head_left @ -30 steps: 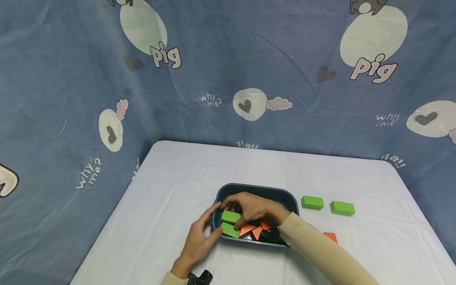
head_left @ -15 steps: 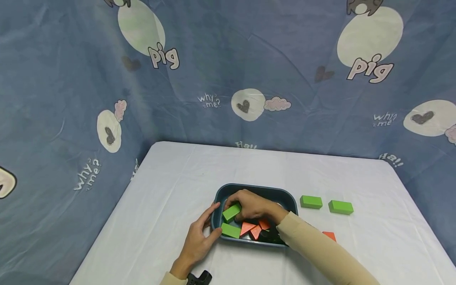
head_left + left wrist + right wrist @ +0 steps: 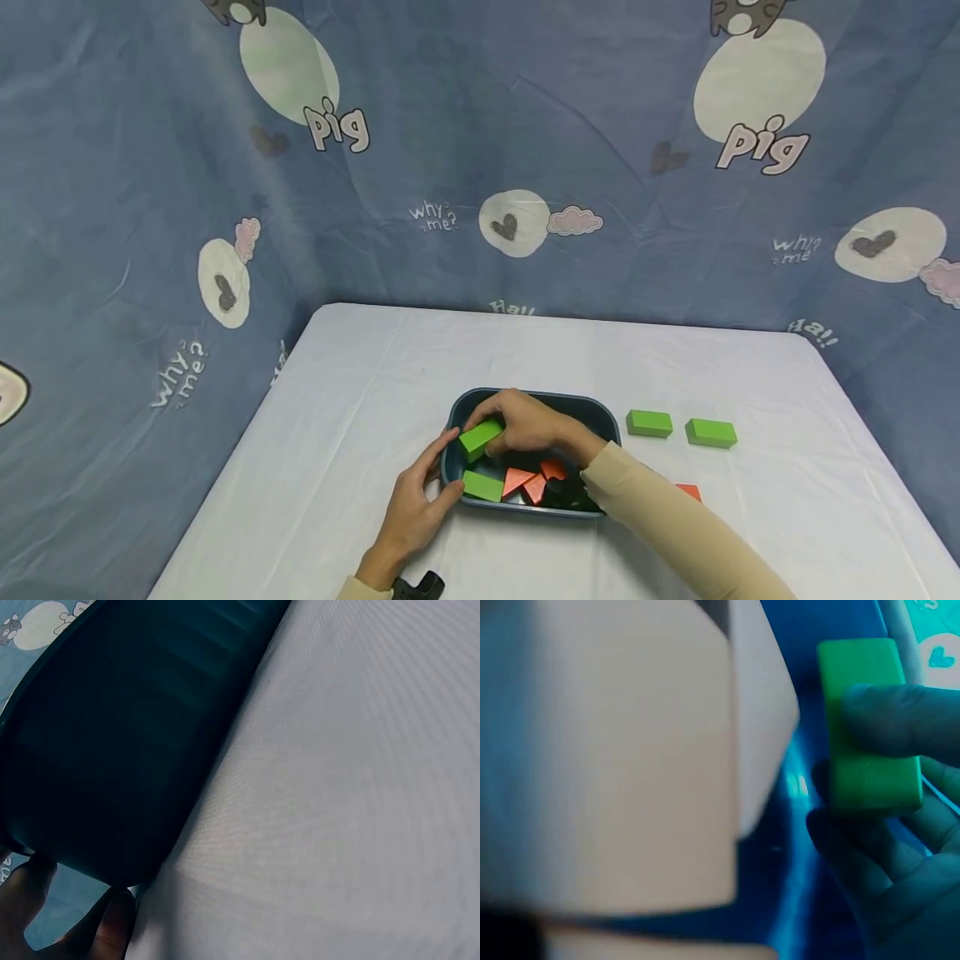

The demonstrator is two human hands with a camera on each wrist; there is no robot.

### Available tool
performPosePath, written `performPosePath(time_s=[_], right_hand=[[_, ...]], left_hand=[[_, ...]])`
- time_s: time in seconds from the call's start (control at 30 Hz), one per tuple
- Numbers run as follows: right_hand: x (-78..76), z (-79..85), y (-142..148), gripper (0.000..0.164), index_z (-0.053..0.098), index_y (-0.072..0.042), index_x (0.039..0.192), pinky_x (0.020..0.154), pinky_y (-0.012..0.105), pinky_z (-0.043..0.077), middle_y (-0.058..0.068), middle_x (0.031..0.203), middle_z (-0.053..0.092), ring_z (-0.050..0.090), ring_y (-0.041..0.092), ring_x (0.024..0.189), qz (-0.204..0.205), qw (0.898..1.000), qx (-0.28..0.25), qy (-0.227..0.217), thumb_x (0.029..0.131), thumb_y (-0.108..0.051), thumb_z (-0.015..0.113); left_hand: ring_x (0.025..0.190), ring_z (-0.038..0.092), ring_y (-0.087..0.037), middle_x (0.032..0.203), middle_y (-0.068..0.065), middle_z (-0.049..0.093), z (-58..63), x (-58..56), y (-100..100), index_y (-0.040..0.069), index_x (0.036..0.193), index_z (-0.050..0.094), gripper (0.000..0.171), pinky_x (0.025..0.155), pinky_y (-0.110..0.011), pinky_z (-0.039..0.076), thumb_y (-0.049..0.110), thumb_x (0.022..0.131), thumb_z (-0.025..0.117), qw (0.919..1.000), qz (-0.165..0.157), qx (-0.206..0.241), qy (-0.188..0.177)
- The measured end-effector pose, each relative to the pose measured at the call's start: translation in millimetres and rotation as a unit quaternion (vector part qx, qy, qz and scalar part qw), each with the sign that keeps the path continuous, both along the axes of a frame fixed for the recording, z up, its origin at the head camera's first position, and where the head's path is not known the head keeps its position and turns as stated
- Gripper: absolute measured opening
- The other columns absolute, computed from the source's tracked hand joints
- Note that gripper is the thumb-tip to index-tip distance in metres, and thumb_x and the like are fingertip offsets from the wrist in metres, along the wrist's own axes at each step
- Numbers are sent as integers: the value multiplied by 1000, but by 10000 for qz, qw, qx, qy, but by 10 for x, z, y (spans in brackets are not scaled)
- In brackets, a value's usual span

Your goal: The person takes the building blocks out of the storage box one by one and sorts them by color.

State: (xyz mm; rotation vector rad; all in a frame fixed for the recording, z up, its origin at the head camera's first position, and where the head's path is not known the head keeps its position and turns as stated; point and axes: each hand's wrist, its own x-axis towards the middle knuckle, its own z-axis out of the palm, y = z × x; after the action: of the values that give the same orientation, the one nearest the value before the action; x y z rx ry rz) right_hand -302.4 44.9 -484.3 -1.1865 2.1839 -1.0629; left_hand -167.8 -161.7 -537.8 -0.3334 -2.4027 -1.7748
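Observation:
In the head view, my right hand [image 3: 525, 423] pinches a green rectangular block [image 3: 482, 438] between thumb and fingers, inside the dark teal bin [image 3: 570, 403]. The right wrist view shows the thumb lying across this green block [image 3: 877, 787]. My left hand [image 3: 414, 506] touches the bin's left end, thumb at the near corner and fingers at the rim. Fingertips [image 3: 114, 922] also rest against the bin [image 3: 112, 765] in the left wrist view. Another green block [image 3: 482, 486] lies along the bin's near wall, beside several orange wedge-shaped pieces [image 3: 517, 480].
To the right of the bin, two green blocks [image 3: 649, 423] [image 3: 711, 432] lie on the white tablecloth [image 3: 375, 400]. An orange piece [image 3: 688, 491] shows partly behind the right sleeve [image 3: 675, 525]. A blue patterned curtain [image 3: 420, 275] hangs behind the table.
The right hand has lifted the green block up and away from the one beside it, tilting it. The left hand stays at the bin's end. The head view has shifted slightly.

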Motion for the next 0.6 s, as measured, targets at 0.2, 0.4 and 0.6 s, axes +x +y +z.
performPosePath(time_s=[0.2,0.4,0.6], right_hand=[[33,117,100,40,76,-18,114,80,31,57,-11,103,71,63,13,86,-63,9983,-405,-420,81,4,80],[71,288,266,40,74,-13,118,83,36,58,0,111,71,66,21,92,-199,9909,-935,-945,83,6,77],[93,422,455,41,73,-9,119,85,39,58,6,116,69,66,26,94,-477,9840,-1358,-1049,82,7,78]], left_hand=[[128,58,-21,153,-14,47,-9,-1,21,19,151,50,65,98,-33,53,10,91,73,10000,40,-34,-19],[126,60,-22,150,-14,50,-21,-9,29,17,151,50,65,97,-31,53,11,91,74,10000,32,-31,58],[125,61,-23,150,-11,52,-8,7,16,14,151,50,66,97,-30,53,8,89,74,9998,146,-133,39]])
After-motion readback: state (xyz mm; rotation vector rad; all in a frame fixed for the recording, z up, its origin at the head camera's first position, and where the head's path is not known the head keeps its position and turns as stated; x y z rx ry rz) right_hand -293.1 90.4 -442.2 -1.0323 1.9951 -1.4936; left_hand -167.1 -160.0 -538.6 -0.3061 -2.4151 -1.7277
